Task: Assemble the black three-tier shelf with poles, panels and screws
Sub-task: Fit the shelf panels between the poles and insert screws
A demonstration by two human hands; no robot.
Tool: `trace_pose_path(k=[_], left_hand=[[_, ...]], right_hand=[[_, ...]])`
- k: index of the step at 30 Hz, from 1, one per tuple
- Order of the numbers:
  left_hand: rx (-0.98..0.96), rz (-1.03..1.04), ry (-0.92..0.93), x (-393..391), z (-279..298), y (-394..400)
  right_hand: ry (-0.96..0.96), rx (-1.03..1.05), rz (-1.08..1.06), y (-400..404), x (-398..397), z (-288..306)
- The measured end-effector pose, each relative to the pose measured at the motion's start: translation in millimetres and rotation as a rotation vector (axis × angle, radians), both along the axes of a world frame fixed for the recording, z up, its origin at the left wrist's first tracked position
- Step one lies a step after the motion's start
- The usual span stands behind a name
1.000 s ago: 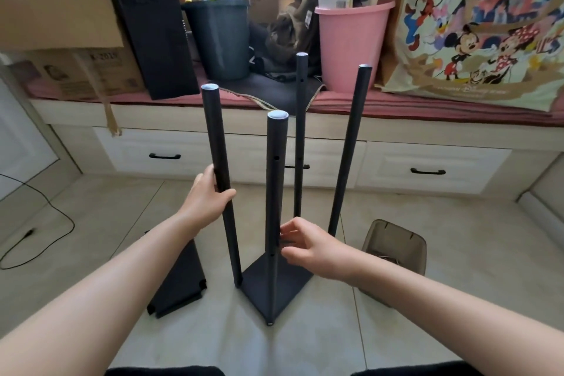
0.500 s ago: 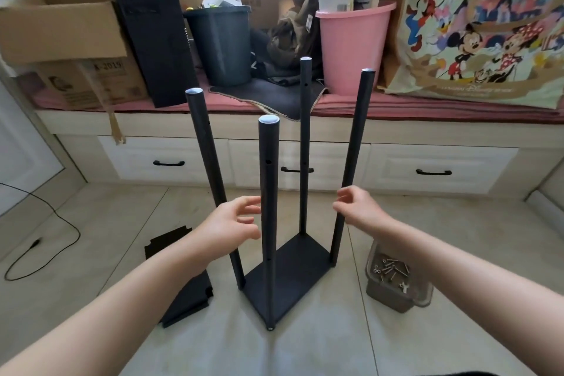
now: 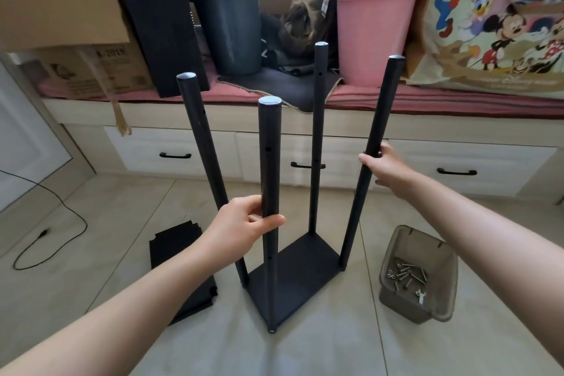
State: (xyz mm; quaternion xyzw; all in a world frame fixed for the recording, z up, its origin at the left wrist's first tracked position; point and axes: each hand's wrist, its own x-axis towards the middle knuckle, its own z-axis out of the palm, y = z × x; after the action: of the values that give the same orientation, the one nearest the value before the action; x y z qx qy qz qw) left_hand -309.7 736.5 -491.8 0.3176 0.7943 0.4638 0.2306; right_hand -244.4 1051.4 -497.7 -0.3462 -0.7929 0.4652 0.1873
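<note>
Hands grasping two of four upright poles on a black shelf base.

Head view: the left hand (image 3: 241, 230) is wrapped around the nearest black metal pole (image 3: 269, 180), the right hand (image 3: 385, 168) around the right-hand black pole (image 3: 370, 156); both poles stand at corners of the black rectangular base panel (image 3: 297, 278) on the tiled floor (image 3: 305, 351). A spare flat black panel (image 3: 180, 256) lies left of the base, partly hidden by the left forearm. A translucent grey plastic tub (image 3: 439, 311) of silver screws (image 3: 404, 276) sits right of the base. Behind, a pink plastic bucket (image 3: 374, 36) and dark grey bin (image 3: 229, 30) stand on the bench.
</note>
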Motion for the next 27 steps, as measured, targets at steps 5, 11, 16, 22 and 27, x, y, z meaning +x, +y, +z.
trace_pose_path(k=[5,11,16,22,27], left_hand=[[-0.006,0.07,0.111,-6.7,-2.4,1.6],[-0.028,0.151,0.265,-6.6,2.7,-7.1],[-0.025,0.239,0.319,-12.0,6.9,-19.9],[-0.046,0.324,0.376,-18.2,7.0,-27.7],[-0.004,0.363,0.354,-19.3,7.2,-28.4]], right_hand=[[0.035,0.111,0.047,-3.5,14.8,-10.5],[0.005,0.207,0.101,-15.9,57.5,-9.0],[-0.014,0.271,0.134,-43.5,84.1,-9.6],[-0.012,0.353,0.148,-74.3,111.7,-14.4],[0.041,0.297,0.116,-83.8,121.8,-14.6]])
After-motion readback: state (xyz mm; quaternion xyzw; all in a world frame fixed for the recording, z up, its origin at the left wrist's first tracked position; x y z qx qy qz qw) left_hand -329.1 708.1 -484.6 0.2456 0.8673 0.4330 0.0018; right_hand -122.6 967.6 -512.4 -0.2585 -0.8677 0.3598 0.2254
